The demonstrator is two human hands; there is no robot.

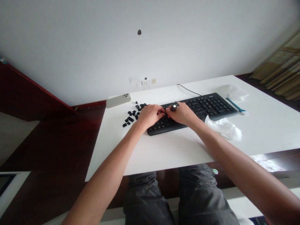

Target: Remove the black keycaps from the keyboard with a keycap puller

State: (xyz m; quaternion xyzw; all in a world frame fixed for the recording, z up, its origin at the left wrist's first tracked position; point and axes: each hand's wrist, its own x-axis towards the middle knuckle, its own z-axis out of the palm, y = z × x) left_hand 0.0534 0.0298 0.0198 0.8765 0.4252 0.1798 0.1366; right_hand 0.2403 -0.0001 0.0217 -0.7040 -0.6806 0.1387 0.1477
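Observation:
A black keyboard (201, 107) lies at a slant on the white table. Over its left part, my right hand (182, 113) is closed round a dark tool with a shiny end (174, 106); the tool's lower part is hidden. Close beside it, my left hand (152, 115) rests at the keyboard's left end, fingers bent and thumb and fingertips drawn together at the keys. Whatever lies between those fingertips is too small to make out. Loose black keycaps (130, 119) are scattered on the table to the left of my left hand.
A phone (118, 100) lies at the table's back left. Crumpled white tissue (225, 128) sits in front of the keyboard. To its right are a blue brush (235, 105) and a clear plastic bag (232, 92). The keyboard's cable (188, 90) runs toward the wall.

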